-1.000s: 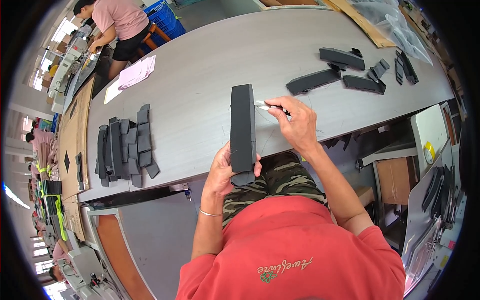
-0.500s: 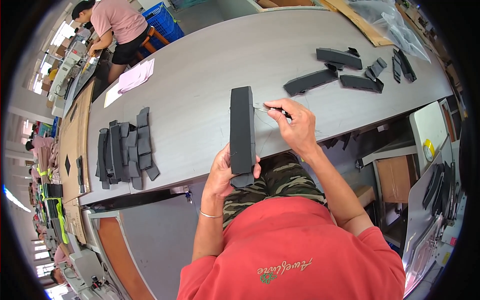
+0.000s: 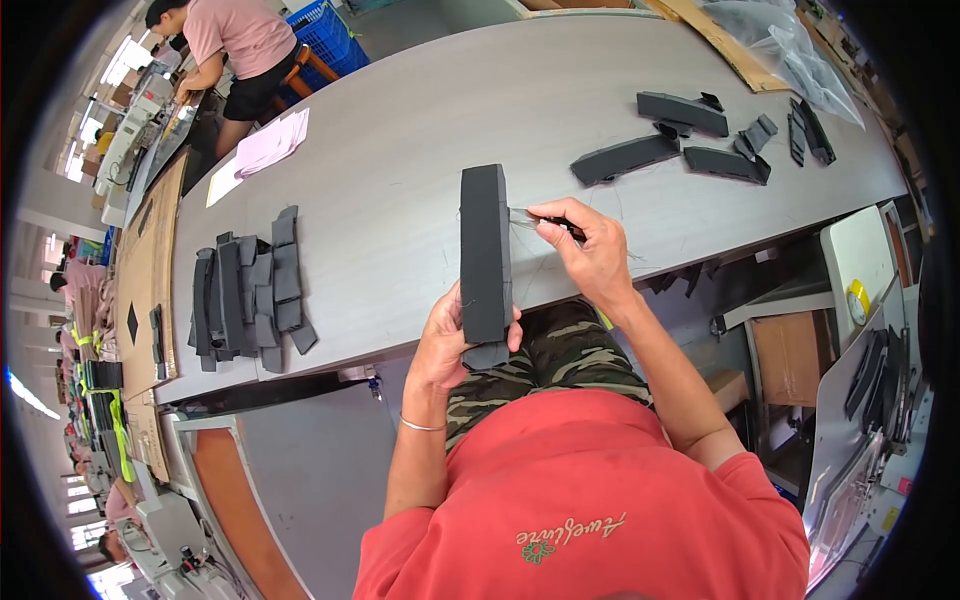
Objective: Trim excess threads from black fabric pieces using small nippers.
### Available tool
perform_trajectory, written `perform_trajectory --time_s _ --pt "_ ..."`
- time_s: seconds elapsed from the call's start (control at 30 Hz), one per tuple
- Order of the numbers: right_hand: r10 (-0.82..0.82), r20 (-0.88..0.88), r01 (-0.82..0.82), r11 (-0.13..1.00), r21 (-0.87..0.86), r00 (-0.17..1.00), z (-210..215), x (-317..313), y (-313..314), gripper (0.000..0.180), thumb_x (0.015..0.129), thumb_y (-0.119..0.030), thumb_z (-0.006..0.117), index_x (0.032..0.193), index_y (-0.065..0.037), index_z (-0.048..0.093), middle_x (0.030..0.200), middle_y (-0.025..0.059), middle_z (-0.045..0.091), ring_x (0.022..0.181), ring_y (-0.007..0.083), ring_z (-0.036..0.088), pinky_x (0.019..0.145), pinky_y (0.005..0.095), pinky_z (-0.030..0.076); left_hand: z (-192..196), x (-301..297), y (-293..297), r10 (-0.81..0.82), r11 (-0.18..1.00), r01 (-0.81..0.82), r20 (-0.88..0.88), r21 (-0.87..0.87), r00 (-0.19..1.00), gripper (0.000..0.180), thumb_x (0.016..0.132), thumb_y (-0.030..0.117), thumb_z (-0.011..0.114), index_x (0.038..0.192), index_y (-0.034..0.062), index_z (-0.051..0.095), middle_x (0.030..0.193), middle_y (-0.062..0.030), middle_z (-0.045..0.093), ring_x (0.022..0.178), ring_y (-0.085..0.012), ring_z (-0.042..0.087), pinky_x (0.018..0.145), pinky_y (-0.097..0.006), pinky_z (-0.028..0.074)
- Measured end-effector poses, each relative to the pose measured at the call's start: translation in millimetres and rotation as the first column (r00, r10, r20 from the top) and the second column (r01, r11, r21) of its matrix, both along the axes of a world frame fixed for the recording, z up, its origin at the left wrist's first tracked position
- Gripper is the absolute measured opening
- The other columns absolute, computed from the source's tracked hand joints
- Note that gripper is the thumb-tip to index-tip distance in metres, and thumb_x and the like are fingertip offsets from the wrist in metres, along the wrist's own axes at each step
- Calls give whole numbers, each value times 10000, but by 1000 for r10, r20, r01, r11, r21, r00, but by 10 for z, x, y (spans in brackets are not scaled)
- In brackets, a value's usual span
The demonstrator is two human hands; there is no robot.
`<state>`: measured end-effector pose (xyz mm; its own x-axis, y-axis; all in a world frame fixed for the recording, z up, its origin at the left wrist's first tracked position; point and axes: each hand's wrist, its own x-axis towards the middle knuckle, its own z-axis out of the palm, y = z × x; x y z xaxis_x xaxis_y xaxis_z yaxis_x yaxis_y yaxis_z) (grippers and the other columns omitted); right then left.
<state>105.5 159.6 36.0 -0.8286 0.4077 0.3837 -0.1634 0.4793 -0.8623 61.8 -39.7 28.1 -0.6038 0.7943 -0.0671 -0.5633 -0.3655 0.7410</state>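
Left hand: (image 3: pixel 443 340) closed around the lower end of the black strip (image 3: pixel 484 260), and it's a firm-looking clasp, the palm beneath and fingertips curling up at the right edge.
Right hand: (image 3: pixel 600 255) thumb and forefinger pinched together on a pair of small snips (image 3: pixel 524 216), metal tips pointing left, right up at the strip's long right side; whether they touch it, one cannot tell.
Strip's place: out in front of the red shirt (image 3: pixel 585 480), its far end above the grey table (image 3: pixel 400 150), its near end over the camouflage trousers (image 3: pixel 545 355).
Strip's looks: long, straight and matte, a broad black face with a narrower, greyer side running down the right, and a grey flap hanging out at the bottom; fine loose threads show beside it.
Count in hand: one strip, one pair of snips, and one bangle (image 3: pixel 422 427) on the left wrist.
Count on the right: three long dark pieces (image 3: pixel 683 113) lying close together, one short folded piece (image 3: pixel 755 136) beside them, two more narrow pieces (image 3: pixel 812 132) near the plastic sheet (image 3: pixel 790 55).
Count on the left: a pile of dark strips (image 3: pixel 230 290), overlapping too much to number.
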Motion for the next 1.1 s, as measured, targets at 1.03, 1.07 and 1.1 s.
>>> perform_trajectory --time_s 1.03,1.07,1.1 --pt "-88 81 76 987 144 993 115 -70 -106 102 855 -116 632 934 -70 677 799 55 675 703 169 613 635 278 462 -72 -31 -82 -47 990 44 -25 -131 999 495 719 73 738 1144 -2 497 903 -144 641 681 -237 629 622 -348 519" --pt "-87 81 74 987 145 993 105 -85 -113 102 855 -116 632 934 -70 677 799 55 675 703 169 613 635 278 462 -57 -28 -74 -44 985 38 -31 -170 999 490 719 61 726 1148 -1 496 902 -139 642 684 -235 631 621 -346 522" --pt "-78 107 60 984 165 991 85 -105 -116 113 858 -123 627 947 -69 674 806 55 677 703 173 618 631 279 463 -45 -26 -64 -42 985 36 -32 -169 999 490 719 61 726 1148 -1 496 902 -139 642 684 -235 631 621 -346 522"
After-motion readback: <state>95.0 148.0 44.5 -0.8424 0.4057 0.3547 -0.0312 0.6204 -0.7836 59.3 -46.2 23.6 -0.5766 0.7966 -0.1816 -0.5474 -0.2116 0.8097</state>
